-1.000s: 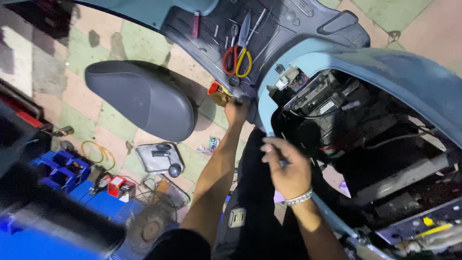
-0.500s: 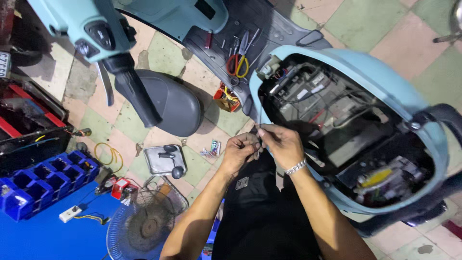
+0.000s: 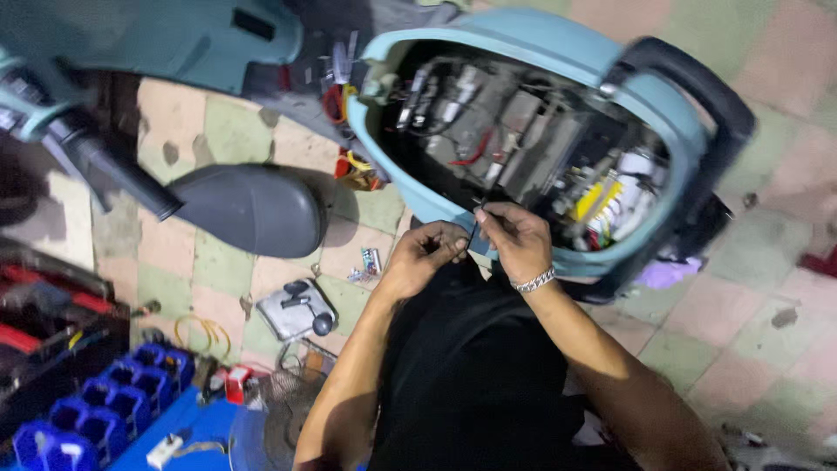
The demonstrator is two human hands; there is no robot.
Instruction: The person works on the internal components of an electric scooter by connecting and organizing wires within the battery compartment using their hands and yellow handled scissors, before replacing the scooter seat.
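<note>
A light blue scooter point(image 3: 523, 52) stands open before me, its seat off, with wiring and parts exposed in the bay point(image 3: 514, 139). My left hand point(image 3: 423, 257) and my right hand point(image 3: 514, 240) meet at the bay's near edge. Both pinch a small thin dark part point(image 3: 473, 234) between their fingertips. A metal bracelet point(image 3: 534, 281) circles my right wrist. What the small part is cannot be made out.
The removed dark seat point(image 3: 248, 209) lies on the tiled floor to the left. Red and yellow pliers point(image 3: 336, 100) rest on the footboard. A grey plastic cover point(image 3: 292, 310), a fan grille point(image 3: 279, 410) and blue parts bins point(image 3: 105, 406) sit lower left. A purple rag point(image 3: 667, 272) lies right.
My left hand came back from the floor beside the footboard and joined my right hand at the bay's edge. The view swung right, toward the scooter's rear.
</note>
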